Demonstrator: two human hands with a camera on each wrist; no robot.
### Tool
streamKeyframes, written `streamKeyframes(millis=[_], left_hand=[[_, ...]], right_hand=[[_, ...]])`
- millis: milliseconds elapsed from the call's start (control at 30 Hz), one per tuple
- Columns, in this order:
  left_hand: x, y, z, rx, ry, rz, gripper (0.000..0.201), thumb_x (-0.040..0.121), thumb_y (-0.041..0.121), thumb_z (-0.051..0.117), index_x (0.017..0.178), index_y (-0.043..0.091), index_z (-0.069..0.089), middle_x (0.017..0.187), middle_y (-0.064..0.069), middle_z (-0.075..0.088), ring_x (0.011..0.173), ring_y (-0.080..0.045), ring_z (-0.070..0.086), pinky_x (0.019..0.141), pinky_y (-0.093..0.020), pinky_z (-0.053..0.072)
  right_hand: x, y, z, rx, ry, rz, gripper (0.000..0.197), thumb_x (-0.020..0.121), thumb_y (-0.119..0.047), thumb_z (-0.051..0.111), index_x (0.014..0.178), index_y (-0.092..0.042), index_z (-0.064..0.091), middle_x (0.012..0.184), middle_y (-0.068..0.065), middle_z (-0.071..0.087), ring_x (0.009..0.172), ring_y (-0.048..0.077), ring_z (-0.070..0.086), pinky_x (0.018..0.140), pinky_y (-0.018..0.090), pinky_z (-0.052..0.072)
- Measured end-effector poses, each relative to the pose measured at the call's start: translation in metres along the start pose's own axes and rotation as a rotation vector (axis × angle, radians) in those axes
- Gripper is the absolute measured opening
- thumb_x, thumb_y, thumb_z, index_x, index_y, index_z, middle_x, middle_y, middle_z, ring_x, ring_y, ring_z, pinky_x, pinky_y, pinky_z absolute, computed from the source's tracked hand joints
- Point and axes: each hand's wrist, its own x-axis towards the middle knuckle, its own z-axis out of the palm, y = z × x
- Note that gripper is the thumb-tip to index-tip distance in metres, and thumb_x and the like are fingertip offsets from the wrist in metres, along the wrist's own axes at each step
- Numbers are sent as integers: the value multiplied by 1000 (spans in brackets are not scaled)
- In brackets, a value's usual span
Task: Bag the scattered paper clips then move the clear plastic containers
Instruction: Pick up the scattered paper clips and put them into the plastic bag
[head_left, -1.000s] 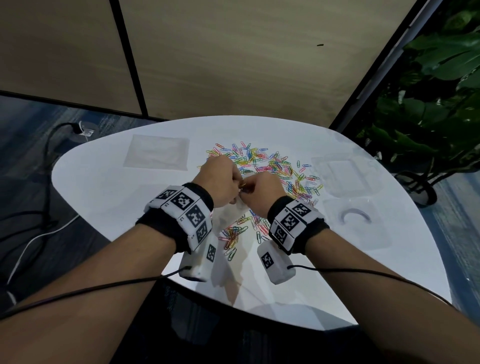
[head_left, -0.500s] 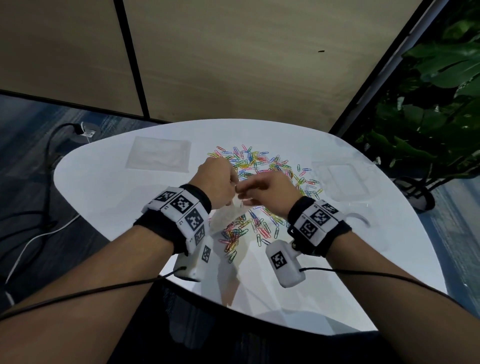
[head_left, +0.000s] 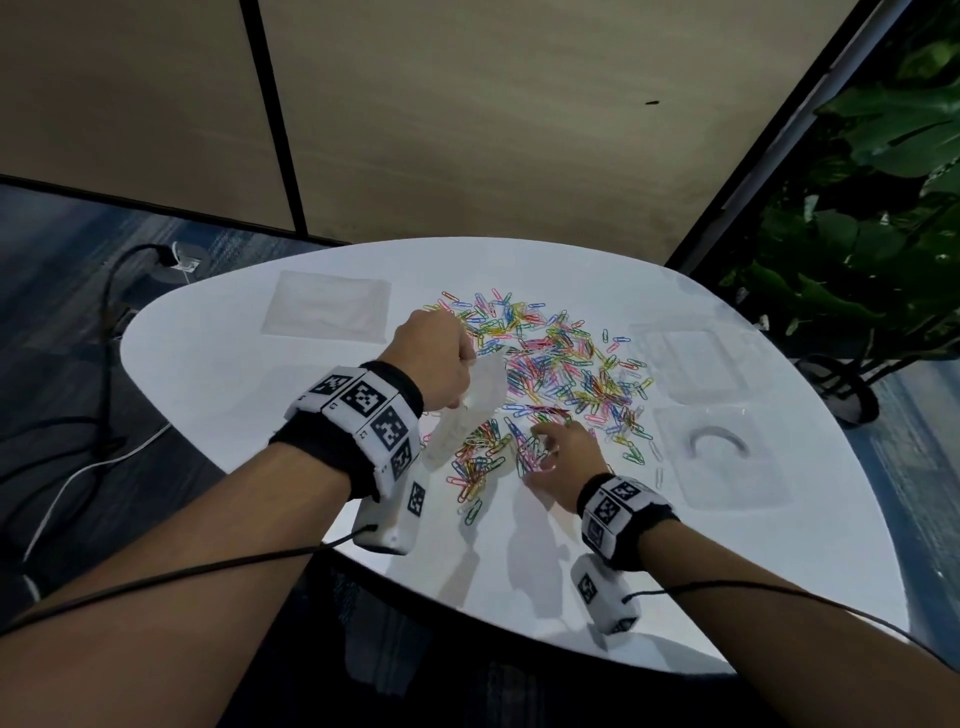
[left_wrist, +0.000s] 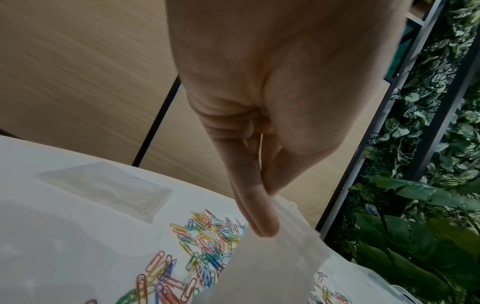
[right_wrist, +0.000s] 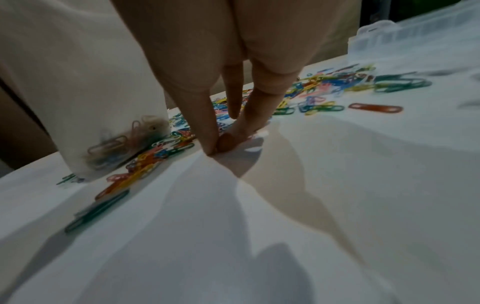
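While clips remain loose, bagging step underway, containers untouched. Far left: flat clear plastic sheet (head_left: 327, 310) on white rounded table (head_left: 218, 384), clear of the work. Left hand (head_left: 434, 358) pinching rim of small translucent plastic bag (head_left: 470, 410) btwn thumb & fingers, bag hanging, a few clips already at bottom. Centre: multicoloured scattered paper clips (head_left: 550, 364) spread wide. Right hand (head_left: 563, 457) down at near edge of pile, fingertips (right_wrist: 211, 149) pressed together, pinching at clips. Next, prob.: lift pinch, drop into bag mouth w/o spilling. Right: two clear plastic containers (head_left: 691, 364) (head_left: 722, 452) near table edge; bare room in front, toward the person.
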Motion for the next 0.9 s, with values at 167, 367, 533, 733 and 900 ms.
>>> streamKeyframes(millis=[167,367,533,733,900], left_hand=[[0,-7,-8,2,14,-10,18,94,2,60,97,4,78,72,-2,65,62,-26,76,68,-38,65],[-5,-12,-15,-12,44,-9,18,94,2,59,95,5,78,82,-10,72,62,-28,76,71,-40,65],[-6,-11,-16,-14,44,-11,19,94,2,59,100,5,76,85,-7,69,61,-26,76,71,-41,65],[-7,-11,-15,-6,33,-11,16,95,6,61,101,3,76,81,-6,67,63,-29,76,72,-43,65],[-6,-11,-14,-9,35,-7,16,96,8,62,100,3,77,85,-9,72,62,-27,76,71,-43,65]], right_hand=[[20,-20,10,-119,27,-64,64,79,-30,76,136,-14,52,132,14,46,113,29,54,100,33,46],[15,-32,16,-318,-18,-194,83,71,-64,71,141,-28,47,133,10,38,118,30,45,101,42,45],[17,-39,19,-298,74,-277,27,90,-25,63,113,-17,72,105,7,55,94,27,58,83,34,52],[25,-36,1,-313,42,-148,22,84,-6,57,75,-10,77,76,7,74,69,21,67,71,29,59],[34,-25,-33,-105,-2,52,16,82,-9,66,72,-8,79,76,6,76,74,18,73,76,27,60]])
